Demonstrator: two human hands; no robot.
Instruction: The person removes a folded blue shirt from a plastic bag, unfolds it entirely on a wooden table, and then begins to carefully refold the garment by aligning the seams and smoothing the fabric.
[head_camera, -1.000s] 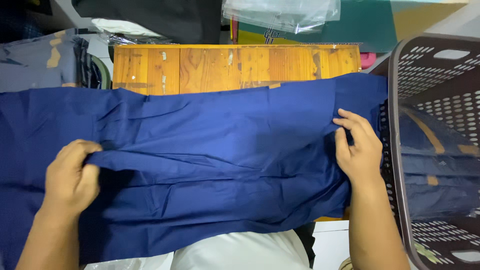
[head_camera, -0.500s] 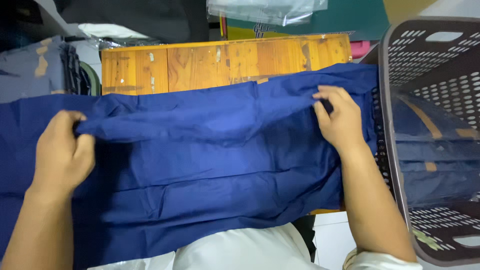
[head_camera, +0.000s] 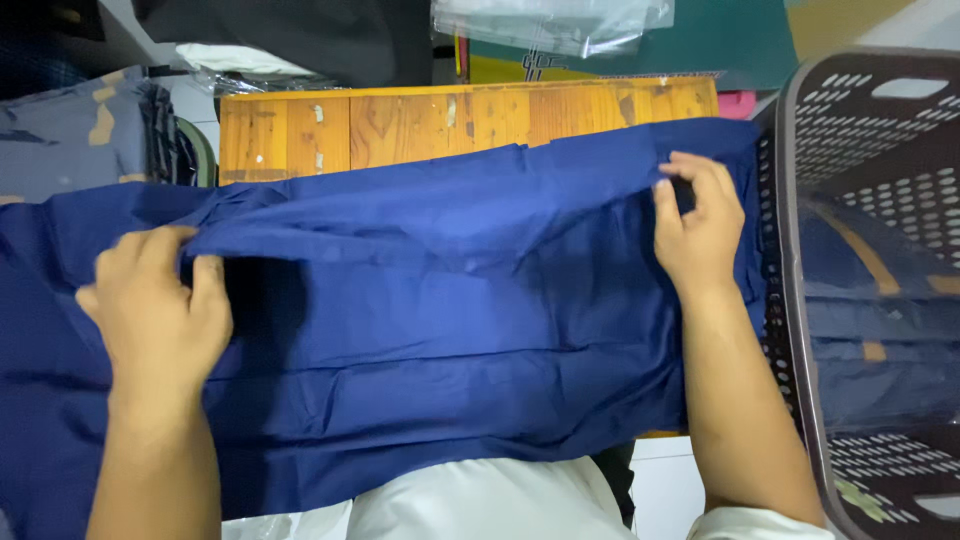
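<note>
Both hands have carried the fold of the blue cloth (head_camera: 450, 330) farther up the wooden surface (head_camera: 400, 125) than a second ago. Left hand (head_camera: 155, 310) keeps its grip pinched on the fold; right hand (head_camera: 700, 235) pinches the edge beside the basket (head_camera: 800, 300). The cloth lies spread across the surface

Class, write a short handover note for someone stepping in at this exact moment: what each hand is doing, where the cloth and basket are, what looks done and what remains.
Left hand: pinching a fold of the blue cloth.
Right hand: gripping the same fold near the cloth's right end.
The cloth lies spread across the wooden table and the person's lap.
The dark laundry basket stands at the right, with blue fabric inside.
Done: one lengthwise fold lifted.
Left: the fold is not yet laid flat.
</note>
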